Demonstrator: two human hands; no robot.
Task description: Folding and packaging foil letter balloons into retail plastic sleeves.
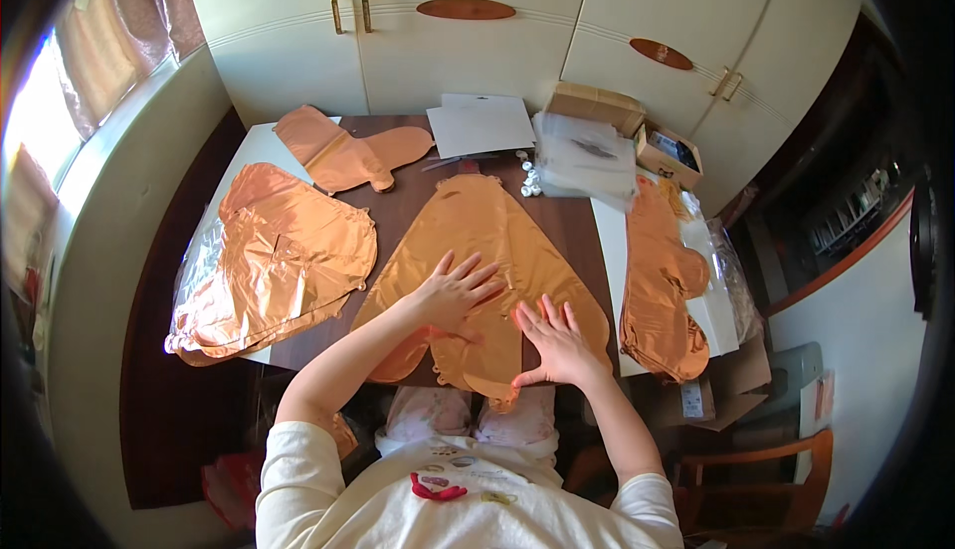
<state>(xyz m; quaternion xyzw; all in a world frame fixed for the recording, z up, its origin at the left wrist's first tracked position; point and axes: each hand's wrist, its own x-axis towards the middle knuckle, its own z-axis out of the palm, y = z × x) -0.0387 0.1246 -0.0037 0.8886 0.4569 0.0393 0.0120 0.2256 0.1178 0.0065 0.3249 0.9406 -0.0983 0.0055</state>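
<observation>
Two spread hands over tapered copper foil, narrow end away from person

Main thing: a flat, shiny copper-orange foil piece, roughly triangular with a rounded tip point(468, 226), lies on the dark brown wooden tabletop point(569, 236), middle, reaching the near edge. Narrow end points to the far side, toward the cream cabinets point(477, 52); wide end faces the person. Taper axis runs near to far, almost straight ahead; length and width look close, so can't tell which is longer.

Left hand point(456, 292): over the middle of the foil, palm down, fingers spread and unclenched, pointing far-right, nothing grasped. Right hand point(557, 347): over the foil's lower right, fingers splayed, released, pointing far-left, thumb leftward. Can't tell how firmly either presses.

Around: crinkled copper-orange foil stack point(293, 251) at left; smaller folded copper-orange foil pile point(343, 156) far left, its rounded arm pointing right; long copper-orange foil bundle point(660, 290) at right, lying near to far. White flat sheets point(482, 129) and clear plastic bags point(587, 156) at the far edge.
</observation>
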